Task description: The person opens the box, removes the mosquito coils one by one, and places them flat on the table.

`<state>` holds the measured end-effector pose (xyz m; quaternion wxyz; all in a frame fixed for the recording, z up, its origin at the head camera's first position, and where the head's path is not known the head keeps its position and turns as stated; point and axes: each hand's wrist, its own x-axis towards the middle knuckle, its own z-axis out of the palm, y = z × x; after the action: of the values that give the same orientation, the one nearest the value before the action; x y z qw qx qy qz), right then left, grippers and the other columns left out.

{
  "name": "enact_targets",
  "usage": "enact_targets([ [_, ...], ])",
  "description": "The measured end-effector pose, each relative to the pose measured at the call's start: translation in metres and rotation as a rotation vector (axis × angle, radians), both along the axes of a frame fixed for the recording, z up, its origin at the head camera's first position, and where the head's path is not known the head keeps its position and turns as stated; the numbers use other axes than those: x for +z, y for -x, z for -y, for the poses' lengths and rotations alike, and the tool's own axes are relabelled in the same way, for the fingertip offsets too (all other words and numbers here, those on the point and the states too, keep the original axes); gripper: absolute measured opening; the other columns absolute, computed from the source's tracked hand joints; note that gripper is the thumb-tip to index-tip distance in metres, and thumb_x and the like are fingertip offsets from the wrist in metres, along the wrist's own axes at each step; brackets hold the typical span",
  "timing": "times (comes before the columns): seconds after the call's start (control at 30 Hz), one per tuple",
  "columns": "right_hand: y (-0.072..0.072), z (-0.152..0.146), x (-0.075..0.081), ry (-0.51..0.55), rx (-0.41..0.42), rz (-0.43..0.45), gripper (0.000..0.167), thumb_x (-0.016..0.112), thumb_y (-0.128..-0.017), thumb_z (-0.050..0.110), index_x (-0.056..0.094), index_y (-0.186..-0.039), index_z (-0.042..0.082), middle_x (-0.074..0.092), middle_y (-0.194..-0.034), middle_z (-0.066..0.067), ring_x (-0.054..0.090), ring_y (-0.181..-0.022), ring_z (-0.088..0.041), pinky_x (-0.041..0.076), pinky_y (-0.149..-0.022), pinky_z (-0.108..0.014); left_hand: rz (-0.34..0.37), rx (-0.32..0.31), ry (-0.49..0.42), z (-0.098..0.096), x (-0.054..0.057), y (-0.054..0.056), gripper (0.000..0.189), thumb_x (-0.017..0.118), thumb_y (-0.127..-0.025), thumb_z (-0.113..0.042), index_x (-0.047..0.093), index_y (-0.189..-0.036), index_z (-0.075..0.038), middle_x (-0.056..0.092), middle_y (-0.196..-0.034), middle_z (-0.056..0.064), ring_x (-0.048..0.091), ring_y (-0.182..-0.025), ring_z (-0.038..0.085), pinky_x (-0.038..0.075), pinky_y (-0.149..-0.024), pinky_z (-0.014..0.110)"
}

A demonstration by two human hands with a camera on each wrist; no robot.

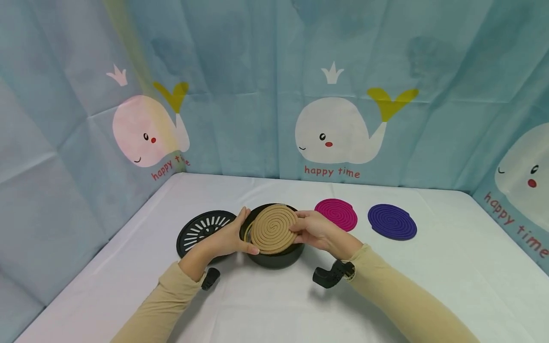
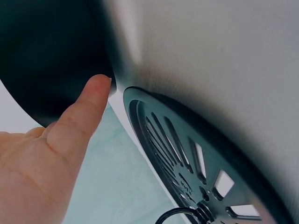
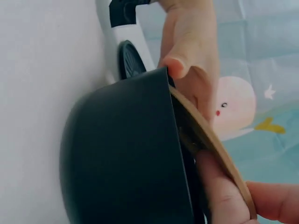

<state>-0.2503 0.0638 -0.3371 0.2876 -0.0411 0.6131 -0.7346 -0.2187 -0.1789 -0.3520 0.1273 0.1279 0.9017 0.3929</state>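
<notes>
Toward far edge of white table [image 1: 266, 309], right hand [image 1: 318, 230] pinches tan coiled mat [image 1: 273, 229], tilted at mouth of dark pot [image 1: 275, 261]; left hand [image 1: 228, 238], fingers spread, touches pot. Backdrop [image 1: 244, 71] reads "happy time".

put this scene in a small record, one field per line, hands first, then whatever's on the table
left hand: thumb and fingers spread at the pot's left side, touching it
right hand: pinches the tan mat's right edge
tan mat: coiled, round, tilted over the pot's opening
pot: black, on the white table
left of pot: black slotted disc
right of pot: pink mat, then purple mat
</notes>
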Motion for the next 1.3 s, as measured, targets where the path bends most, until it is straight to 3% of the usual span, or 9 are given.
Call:
enact_targets([
  [0.37,-0.013,-0.045,0.008,0.073,-0.042,-0.088,0.059,0.036,-0.094,-0.012,0.014,-0.149,-0.014,0.028,-0.148,-0.035,0.046,-0.126,-0.034,0.039,-0.098,-0.048,-0.014,-0.001,0.012,0.001,-0.001,0.001,0.124,0.084,-0.077,-0.029,-0.01,-0.151,0.006,0.006,-0.16,0.02,0.006,-0.146,0.037,0.013,-0.114,0.055],
  [0.77,-0.025,-0.098,0.005,0.077,-0.129,-0.125,0.063,0.036,-0.094,-0.011,0.006,-0.149,-0.014,0.022,-0.148,-0.035,0.061,-0.102,-0.013,0.052,-0.087,-0.032,-0.011,-0.003,0.007,0.0,-0.001,0.002,0.124,0.083,-0.078,-0.028,-0.011,-0.151,0.006,0.005,-0.16,0.02,0.005,-0.146,0.037,0.012,-0.114,0.055],
  [1.0,-0.027,-0.128,0.004,0.092,-0.177,-0.156,0.066,0.037,-0.096,-0.01,-0.001,-0.151,-0.011,0.04,-0.136,-0.024,0.064,-0.099,-0.009,0.053,-0.086,-0.03,-0.017,0.0,0.006,-0.003,0.0,0.001,0.123,0.083,-0.078,-0.028,-0.01,-0.151,0.006,0.006,-0.16,0.02,0.006,-0.146,0.036,0.012,-0.114,0.055],
  [1.13,-0.027,-0.137,0.003,0.111,-0.179,-0.154,0.068,0.034,-0.096,-0.01,-0.007,-0.151,-0.007,0.021,-0.148,-0.032,0.062,-0.099,-0.007,0.052,-0.087,-0.029,-0.018,0.003,0.015,-0.002,0.0,0.001,0.123,0.083,-0.078,-0.029,-0.009,-0.152,0.005,0.006,-0.16,0.02,0.006,-0.146,0.036,0.012,-0.114,0.055],
  [1.2,-0.027,-0.14,0.003,0.123,-0.18,-0.141,0.069,0.032,-0.096,-0.011,-0.01,-0.151,-0.005,0.007,-0.153,-0.032,0.062,-0.099,-0.006,0.051,-0.088,-0.029,-0.017,0.005,0.013,-0.001,0.0,0.001,0.123,0.083,-0.078,-0.03,-0.01,-0.152,0.005,0.006,-0.161,0.019,0.005,-0.146,0.036,0.012,-0.114,0.055],
  [1.3,-0.027,-0.144,0.002,0.124,-0.19,-0.122,0.07,0.031,-0.096,-0.011,-0.011,-0.152,-0.003,0.0,-0.156,-0.03,0.06,-0.1,-0.004,0.05,-0.09,-0.029,-0.012,0.005,0.008,0.0,-0.001,0.001,0.124,0.083,-0.078,-0.03,-0.01,-0.152,0.005,0.005,-0.161,0.019,0.005,-0.146,0.036,0.012,-0.114,0.055],
])
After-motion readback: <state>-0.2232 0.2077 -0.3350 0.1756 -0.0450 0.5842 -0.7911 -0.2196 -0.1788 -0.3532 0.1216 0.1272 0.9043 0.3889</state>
